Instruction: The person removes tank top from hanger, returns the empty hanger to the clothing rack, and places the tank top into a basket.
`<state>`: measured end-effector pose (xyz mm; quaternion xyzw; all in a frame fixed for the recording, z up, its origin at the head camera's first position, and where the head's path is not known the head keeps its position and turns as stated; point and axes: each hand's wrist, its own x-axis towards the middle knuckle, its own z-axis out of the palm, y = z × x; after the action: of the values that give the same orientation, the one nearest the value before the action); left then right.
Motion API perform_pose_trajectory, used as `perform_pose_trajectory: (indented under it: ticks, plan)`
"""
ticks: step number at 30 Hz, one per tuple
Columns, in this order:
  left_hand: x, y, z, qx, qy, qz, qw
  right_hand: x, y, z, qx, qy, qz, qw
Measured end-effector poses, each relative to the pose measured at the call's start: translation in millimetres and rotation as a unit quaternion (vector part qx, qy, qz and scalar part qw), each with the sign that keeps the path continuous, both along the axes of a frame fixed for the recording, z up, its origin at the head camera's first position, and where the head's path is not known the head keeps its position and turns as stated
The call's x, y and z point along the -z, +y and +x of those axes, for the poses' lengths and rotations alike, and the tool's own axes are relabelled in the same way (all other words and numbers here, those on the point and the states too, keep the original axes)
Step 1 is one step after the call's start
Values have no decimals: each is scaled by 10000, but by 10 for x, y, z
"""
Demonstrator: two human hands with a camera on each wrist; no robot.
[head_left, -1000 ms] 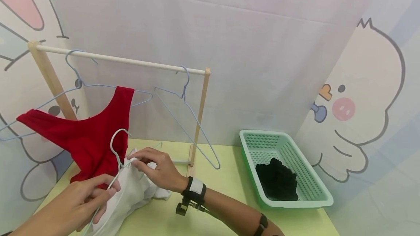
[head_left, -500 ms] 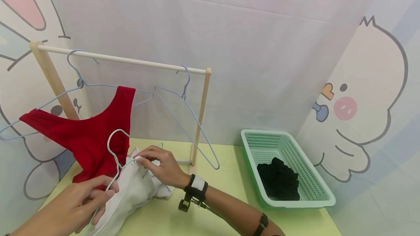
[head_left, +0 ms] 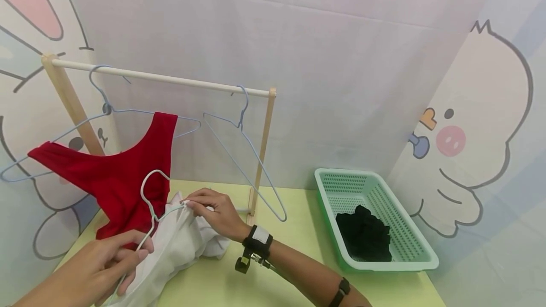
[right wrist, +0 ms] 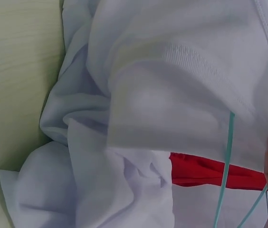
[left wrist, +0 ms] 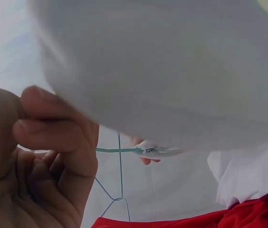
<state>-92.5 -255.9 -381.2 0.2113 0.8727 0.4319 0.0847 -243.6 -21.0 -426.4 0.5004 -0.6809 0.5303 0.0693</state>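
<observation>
While room is left on the yellow tabletop [head_left: 296,226] beside it, a rumpled white fabric garment [head_left: 181,248] is pinched by the right hand [head_left: 217,213] against a pale-green wire hanger [head_left: 154,218] gripped in the left hand [head_left: 102,263].

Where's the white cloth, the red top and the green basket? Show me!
White cloth [head_left: 177,245]: head view, on its draped middle.
Red top [head_left: 125,176]: head view, on the fabric below the neckline.
Green basket [head_left: 392,266]: head view, on its near rim.
</observation>
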Motion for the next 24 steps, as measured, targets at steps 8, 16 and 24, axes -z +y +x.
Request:
perform_pose_trajectory:
  ticks: [8, 16, 24]
  plan:
    - [5, 11, 31, 38, 31, -99, 9999, 86, 11, -66, 56, -275, 6, 9996]
    - [-8, -1, 49, 15, -503, -133, 9986, 137, 29, -105, 122, -298, 38, 9995]
    - [-7, -2, 64, -34, -678, -278, 9973, 224, 22, -164, 242, -436, -24, 9988]
